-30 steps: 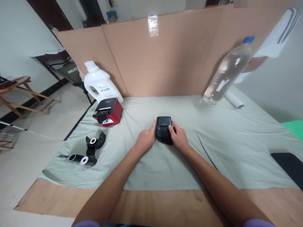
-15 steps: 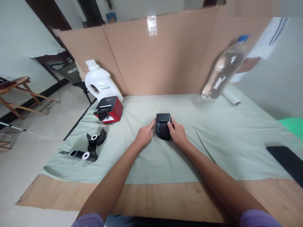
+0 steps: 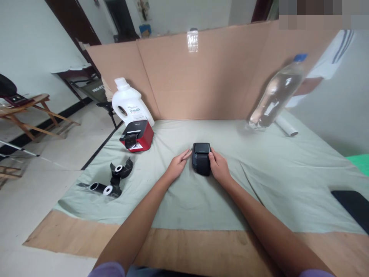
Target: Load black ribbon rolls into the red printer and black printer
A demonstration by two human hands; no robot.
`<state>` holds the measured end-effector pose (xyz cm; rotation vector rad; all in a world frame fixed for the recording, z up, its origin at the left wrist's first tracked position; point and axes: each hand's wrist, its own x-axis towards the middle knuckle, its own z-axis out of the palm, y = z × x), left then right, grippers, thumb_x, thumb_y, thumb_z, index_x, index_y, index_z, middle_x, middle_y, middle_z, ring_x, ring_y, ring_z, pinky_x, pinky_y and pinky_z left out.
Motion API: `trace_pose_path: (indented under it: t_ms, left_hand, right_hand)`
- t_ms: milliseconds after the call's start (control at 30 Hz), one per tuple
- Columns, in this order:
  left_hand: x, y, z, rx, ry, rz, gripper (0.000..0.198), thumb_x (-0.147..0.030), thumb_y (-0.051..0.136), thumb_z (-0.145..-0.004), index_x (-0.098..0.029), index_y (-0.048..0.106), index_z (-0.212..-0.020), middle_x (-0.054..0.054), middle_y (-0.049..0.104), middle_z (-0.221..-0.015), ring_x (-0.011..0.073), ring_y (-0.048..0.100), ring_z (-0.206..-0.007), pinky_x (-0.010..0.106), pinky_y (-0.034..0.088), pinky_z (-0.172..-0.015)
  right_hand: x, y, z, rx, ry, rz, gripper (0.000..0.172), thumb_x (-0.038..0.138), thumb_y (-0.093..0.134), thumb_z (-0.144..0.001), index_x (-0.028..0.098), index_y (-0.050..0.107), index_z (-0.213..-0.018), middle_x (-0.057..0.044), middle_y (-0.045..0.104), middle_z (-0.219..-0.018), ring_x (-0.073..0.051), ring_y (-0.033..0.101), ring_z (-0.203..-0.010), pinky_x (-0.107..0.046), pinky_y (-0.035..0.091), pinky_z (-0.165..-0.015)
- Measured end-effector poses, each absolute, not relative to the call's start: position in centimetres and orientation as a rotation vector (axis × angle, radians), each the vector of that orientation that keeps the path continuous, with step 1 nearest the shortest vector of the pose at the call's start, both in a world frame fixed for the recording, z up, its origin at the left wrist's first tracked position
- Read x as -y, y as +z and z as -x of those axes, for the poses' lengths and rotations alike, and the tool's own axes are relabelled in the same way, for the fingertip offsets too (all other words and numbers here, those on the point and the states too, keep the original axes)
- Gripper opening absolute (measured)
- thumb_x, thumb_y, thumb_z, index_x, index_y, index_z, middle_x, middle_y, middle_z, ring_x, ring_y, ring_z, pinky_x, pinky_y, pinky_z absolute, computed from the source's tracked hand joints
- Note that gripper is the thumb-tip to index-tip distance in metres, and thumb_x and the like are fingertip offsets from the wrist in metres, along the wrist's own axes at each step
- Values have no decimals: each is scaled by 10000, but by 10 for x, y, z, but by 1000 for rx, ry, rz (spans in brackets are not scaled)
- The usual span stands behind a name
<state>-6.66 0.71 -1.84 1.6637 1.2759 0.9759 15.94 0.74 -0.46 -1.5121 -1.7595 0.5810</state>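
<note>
A small black box-shaped device [image 3: 201,159], which looks like a portable printer, rests on the green cloth in front of me. My right hand [image 3: 219,163] grips its right side, the thumb along the front edge and the other fingers mostly hidden behind it. At the opposite side, my left hand [image 3: 179,164] has its fingers stretched out, the tips at or just beside the device's left edge. I cannot tell whether they touch it.
Left of my hands stand a red and black printer [image 3: 137,135] and a white jug [image 3: 131,102]. Rolls of black film [image 3: 115,181] lie nearer. A water bottle [image 3: 276,94] leans at the right by a white tube [image 3: 286,126]. Cardboard [image 3: 196,80] closes the back; a person's sleeve [image 3: 331,54] shows beyond.
The view has tilted, so everything sits slightly lower and mostly further right. My right thumb has slid from the device's front to its right edge. My left fingers look straighter.
</note>
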Motion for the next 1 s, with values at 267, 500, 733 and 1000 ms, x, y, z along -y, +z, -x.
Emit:
trace_pose_path:
  t_ms: [267,500,733,1000]
  left_hand:
    - [-20,-8,63,-1292,960,-1755,595,-186,484,-945,-248,503,-1537,35,554,-1516,235,500,-1450,497,352,-1255]
    - [-31,-4,58,-1228,1004,-1743,637,-129,439,-915,-182,467,-1549,81,511,-1557,219,459,-1481,481,324,-1271]
    - [-70,12,46,-1226,965,-1771,705,-92,473,-879,-190,415,-1575,91,387,-1647,216,395,-1521,448,298,-1280]
    - [-65,35,36,-1488,924,-2048,399,-156,480,-911,-202,695,-1244,72,742,-1274,218,722,-1037,365,548,-985]
  right_hand:
    - [-13,-10,-158,1756,546,1518,577,457,276,-1047,163,574,-1444,-165,667,-1346,-302,589,-1266,-468,394,-1098]
    - [-11,-6,-158,1732,619,1517,589,428,235,-1055,153,561,-1462,-152,681,-1363,-307,608,-1268,-476,394,-1096]
    - [-10,-5,-158,1777,568,1570,570,415,235,-1061,172,570,-1453,-143,706,-1308,-321,628,-1200,-475,409,-1040]
    - [-9,-3,-156,1799,545,1610,562,406,247,-1064,148,556,-1456,-162,708,-1292,-330,629,-1178,-475,407,-1020]
